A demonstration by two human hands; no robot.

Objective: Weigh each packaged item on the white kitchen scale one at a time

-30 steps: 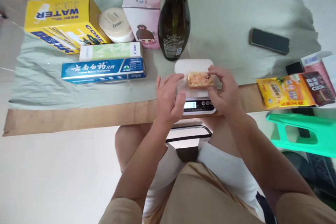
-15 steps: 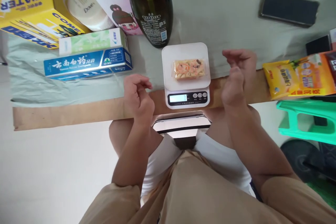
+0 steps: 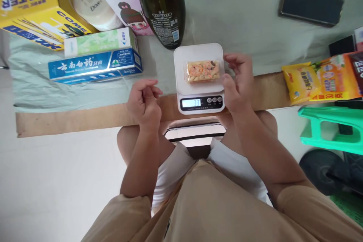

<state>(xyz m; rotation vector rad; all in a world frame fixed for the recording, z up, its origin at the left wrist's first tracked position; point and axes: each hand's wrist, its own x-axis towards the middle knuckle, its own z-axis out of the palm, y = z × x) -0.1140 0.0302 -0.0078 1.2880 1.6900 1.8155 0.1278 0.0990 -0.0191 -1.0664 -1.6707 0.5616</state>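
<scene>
From the head camera, a small snack packet (image 3: 202,71) in clear crinkly film, pale nuts showing through an orange print, lies flat on the smooth white plate of a kitchen scale (image 3: 198,51) at the near edge of the surface, its long axis running left to right along that edge. The right hand (image 3: 237,83) is the nearer one: it sits just to the right of the packet's right end, fingers (image 3: 235,59) loosely curled and parted, gripping nothing; whether a fingertip touches the film cannot be told. The left hand (image 3: 143,100) hangs well to the left of the scale over the bare wooden edge, its fingers curled inward and empty. The scale's display (image 3: 191,103) is lit. Behind stands a dark glossy glass bottle (image 3: 160,5); toward the far left corner lie a blue cardboard toothpaste box (image 3: 95,66) and a yellow carton (image 3: 31,7) on pale green cloth (image 3: 241,19).
</scene>
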